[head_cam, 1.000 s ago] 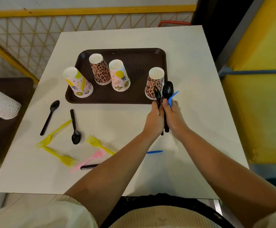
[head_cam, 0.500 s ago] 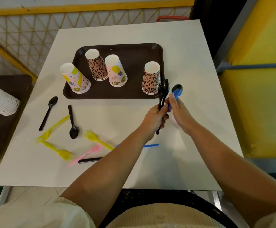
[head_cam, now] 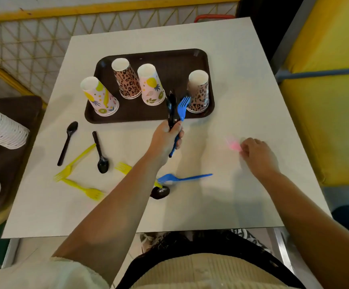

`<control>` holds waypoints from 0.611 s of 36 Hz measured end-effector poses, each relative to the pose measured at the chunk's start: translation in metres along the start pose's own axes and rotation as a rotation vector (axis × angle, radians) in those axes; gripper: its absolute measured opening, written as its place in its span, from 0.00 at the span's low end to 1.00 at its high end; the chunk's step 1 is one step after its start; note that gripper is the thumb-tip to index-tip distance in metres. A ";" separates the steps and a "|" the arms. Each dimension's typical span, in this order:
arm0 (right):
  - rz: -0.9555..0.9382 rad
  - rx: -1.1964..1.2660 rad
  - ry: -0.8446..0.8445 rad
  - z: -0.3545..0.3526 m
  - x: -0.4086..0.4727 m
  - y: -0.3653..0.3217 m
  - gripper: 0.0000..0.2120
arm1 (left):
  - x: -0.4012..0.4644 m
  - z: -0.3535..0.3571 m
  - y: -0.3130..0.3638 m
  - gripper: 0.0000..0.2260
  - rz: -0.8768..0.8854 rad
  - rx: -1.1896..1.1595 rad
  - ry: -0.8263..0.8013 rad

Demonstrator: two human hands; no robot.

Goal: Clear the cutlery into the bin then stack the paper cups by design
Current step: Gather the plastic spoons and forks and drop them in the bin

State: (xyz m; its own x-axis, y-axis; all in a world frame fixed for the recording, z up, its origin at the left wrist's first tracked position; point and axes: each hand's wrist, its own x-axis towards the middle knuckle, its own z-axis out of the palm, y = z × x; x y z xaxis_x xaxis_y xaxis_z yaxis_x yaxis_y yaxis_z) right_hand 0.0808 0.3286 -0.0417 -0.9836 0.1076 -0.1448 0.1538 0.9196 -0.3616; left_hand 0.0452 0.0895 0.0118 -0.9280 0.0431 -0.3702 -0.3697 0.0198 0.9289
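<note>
While cutlery lies scattered across it, table (head_cam: 242, 84): a pale square top, by which everything below is carried.
Tray (head_cam: 169, 59): a dark brown tray, set toward the far side of the table; four upturned paper cups are stood on it.
Cups: a fruit-print cup (head_cam: 99, 97) at the tray's left edge, a leopard-print cup (head_cam: 126, 80) behind it, a second fruit-print cup (head_cam: 151, 85) just beside that, and a second leopard-print cup (head_cam: 198, 90) well apart at the right.
Left hand (head_cam: 164, 140): fingers are curled round a bunch of cutlery, a blue fork (head_cam: 181, 109) and black spoons (head_cam: 171, 109), held upright over the tray's near edge.
Right hand (head_cam: 257, 153): a blurred pink fork (head_cam: 233, 144) is pinched at the fingertips, near the table's right edge.
Loose cutlery on the table: two black spoons (head_cam: 68, 140) (head_cam: 100, 153), yellow forks (head_cam: 74, 161) (head_cam: 84, 189) (head_cam: 123, 167), a second blue fork (head_cam: 182, 178), and a black spoon bowl (head_cam: 160, 192) beside the left forearm.
</note>
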 end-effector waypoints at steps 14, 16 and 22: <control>-0.206 0.190 0.033 0.030 -0.046 -0.092 0.11 | -0.042 -0.077 -0.005 0.12 -0.017 0.198 -0.039; -0.226 0.194 -0.089 0.035 -0.055 -0.098 0.16 | -0.047 -0.090 -0.009 0.14 0.003 0.180 -0.040; -0.230 0.158 -0.094 0.052 -0.069 -0.102 0.14 | -0.059 -0.124 -0.020 0.13 0.033 0.180 -0.091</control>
State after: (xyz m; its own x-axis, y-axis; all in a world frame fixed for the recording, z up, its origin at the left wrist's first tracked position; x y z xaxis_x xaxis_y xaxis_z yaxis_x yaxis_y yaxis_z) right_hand 0.1380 0.2077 -0.0428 -0.9824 -0.1393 -0.1243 -0.0524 0.8449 -0.5323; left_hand 0.1010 -0.0377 0.0157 -0.9281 0.1368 -0.3463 -0.3176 0.1948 0.9280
